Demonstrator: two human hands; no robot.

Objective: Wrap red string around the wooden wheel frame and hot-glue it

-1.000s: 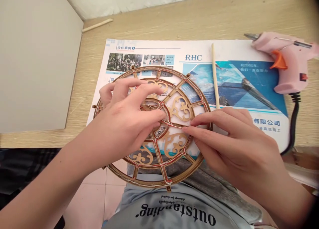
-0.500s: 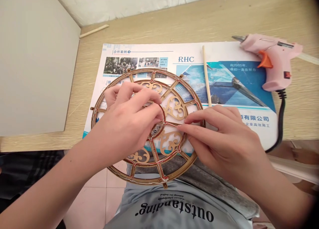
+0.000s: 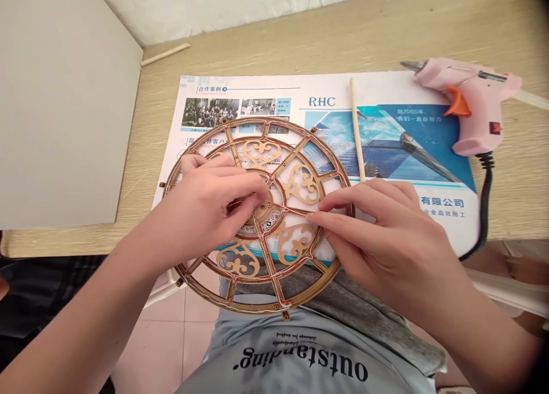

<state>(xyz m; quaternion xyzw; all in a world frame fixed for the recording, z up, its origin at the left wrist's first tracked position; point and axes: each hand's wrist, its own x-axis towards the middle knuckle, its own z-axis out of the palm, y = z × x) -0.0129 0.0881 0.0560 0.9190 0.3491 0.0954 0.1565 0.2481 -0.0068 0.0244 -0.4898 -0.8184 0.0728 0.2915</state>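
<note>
A round gold openwork frame (image 3: 295, 136) with scroll ornaments and red edging lies half on the desk, half over my lap. My left hand (image 3: 206, 208) rests on its left side, fingers curled and pinched near the hub around something thin that I cannot make out. My right hand (image 3: 386, 239) grips the frame's right rim, with two fingers stretched along a spoke toward the hub.
A printed poster (image 3: 403, 148) lies under the frame on the wooden desk (image 3: 326, 39). A thin wooden stick (image 3: 357, 128) rests on it. A pink glue gun (image 3: 469, 105) with a black cord (image 3: 484, 211) sits at the right. A grey board (image 3: 55, 108) stands left.
My left hand slid down and left off the upper ornament toward the hub, and its fingers curled tighter. The right hand hardly moved. The camera shifted slightly.
</note>
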